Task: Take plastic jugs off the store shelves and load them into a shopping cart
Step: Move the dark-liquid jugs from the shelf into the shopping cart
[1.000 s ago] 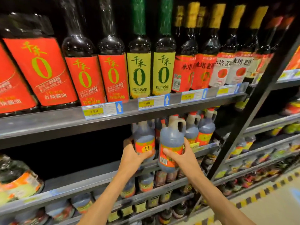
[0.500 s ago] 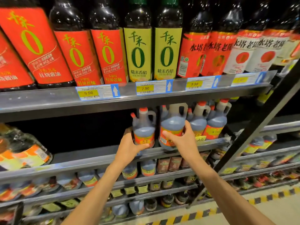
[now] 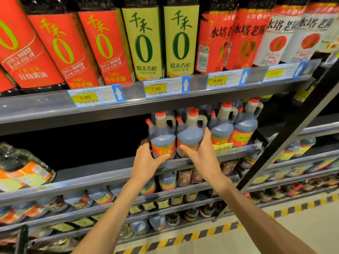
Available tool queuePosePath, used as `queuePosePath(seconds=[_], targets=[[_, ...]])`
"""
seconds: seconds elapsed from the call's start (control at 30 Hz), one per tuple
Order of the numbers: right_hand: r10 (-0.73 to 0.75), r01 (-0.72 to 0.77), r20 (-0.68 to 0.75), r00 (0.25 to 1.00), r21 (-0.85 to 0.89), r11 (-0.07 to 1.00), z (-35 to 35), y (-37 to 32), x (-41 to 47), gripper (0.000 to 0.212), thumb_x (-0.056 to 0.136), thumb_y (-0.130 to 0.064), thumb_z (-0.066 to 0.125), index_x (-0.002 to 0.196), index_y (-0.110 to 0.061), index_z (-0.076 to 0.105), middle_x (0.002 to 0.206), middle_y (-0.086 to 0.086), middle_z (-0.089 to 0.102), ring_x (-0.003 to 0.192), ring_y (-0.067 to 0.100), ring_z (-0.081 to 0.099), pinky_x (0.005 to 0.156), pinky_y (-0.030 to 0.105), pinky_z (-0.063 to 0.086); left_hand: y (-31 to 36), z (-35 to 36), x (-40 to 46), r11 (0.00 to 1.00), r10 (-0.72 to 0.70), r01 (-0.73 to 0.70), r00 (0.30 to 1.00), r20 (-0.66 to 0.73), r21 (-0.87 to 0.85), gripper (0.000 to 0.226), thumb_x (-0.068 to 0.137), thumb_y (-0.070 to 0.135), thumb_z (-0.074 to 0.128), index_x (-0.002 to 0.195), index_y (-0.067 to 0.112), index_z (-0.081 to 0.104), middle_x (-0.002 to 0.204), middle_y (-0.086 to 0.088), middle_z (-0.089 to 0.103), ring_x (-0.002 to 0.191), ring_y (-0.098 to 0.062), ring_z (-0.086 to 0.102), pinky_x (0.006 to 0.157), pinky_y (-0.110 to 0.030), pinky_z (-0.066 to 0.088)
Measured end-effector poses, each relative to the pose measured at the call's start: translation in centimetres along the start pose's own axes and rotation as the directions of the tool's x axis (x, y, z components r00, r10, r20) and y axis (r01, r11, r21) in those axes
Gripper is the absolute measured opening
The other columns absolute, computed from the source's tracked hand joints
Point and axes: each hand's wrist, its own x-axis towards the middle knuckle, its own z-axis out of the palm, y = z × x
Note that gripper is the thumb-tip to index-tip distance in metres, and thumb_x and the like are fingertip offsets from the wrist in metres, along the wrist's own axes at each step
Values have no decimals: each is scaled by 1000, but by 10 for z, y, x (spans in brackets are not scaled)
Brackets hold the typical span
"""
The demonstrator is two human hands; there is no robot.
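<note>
Two jugs, one gripped in the left hand (image 3: 146,162) and one in the right hand (image 3: 203,153), have settled upright side by side on the shelf (image 3: 110,173), not yet lifted toward any cart.

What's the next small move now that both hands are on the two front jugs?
Probably draw both jugs straight back toward you, off the shelf edge. The left hand grips the left jug and the right hand grips the right jug, both at the label. Keep them low: the upper shelf sits close above the red caps.
</note>
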Motion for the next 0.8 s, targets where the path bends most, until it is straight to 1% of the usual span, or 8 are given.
queuePosePath(seconds=[0.1,0.2,0.3,0.37,0.43,0.53,0.73,0.8], targets=[[-23,18,-48,999,-91,996,4,5,-2,97,91,-41,77,161,-29,12,161,-9,32,149,9,33,121,38,36,-3,2,0,1000,-3,3,1000,0,11,62,71,70,76,111,29,51,112,5,62,108,-17,61,87,-46,57],[-69,15,-193,979,-267,964,18,-1,-7,95,94,-32,74,162,-18,10,164,-1,21,153,15,24,122,43,33,-2,3,-1,1000,-6,6,1000,-5,19,63,70,71,74,111,29,51,113,5,62,111,-18,60,90,-46,56],[-233,39,-335,913,-498,867,29,-13,-11,85,93,-22,75,159,-13,21,158,10,25,146,25,33,114,44,42,-1,5,-3,999,10,-9,1000,-27,32,60,75,58,81,117,26,50,117,4,60,116,-18,56,92,-44,55],[-343,69,-316,884,-639,766,31,-16,-8,78,91,-26,76,153,-8,31,150,17,36,137,33,40,108,50,45,-1,5,-2,999,16,-14,999,-41,53,63,77,55,82,121,23,50,119,2,59,118,-20,55,92,-45,54],[-313,47,-292,904,-658,751,31,-15,-3,74,90,-29,76,148,-6,36,146,19,41,132,37,43,105,54,46,-2,6,-2,999,9,-7,999,-39,49,68,77,56,81,125,22,48,122,1,58,119,-21,55,93,-46,54],[-287,26,-264,921,-694,720,31,-11,3,71,90,-26,76,146,-1,39,142,21,44,129,37,44,101,51,49,-2,7,-3,999,4,-2,999,-39,53,68,75,61,78,124,24,49,120,3,59,118,-20,56,92,-47,55],[-331,86,-224,917,-697,712,17,-4,0,69,96,-26,70,150,4,39,145,21,45,136,35,41,110,45,43,2,11,0,998,-9,11,999,-38,65,77,71,71,71,126,21,48,120,0,61,118,-23,57,92,-48,55],[-337,93,-224,914,-695,713,15,-3,0,69,96,-25,70,150,4,38,145,21,46,137,35,40,112,45,42,3,13,1,998,-11,13,999,-39,64,77,72,67,75,127,20,48,120,-1,61,118,-23,58,91,-48,55]])
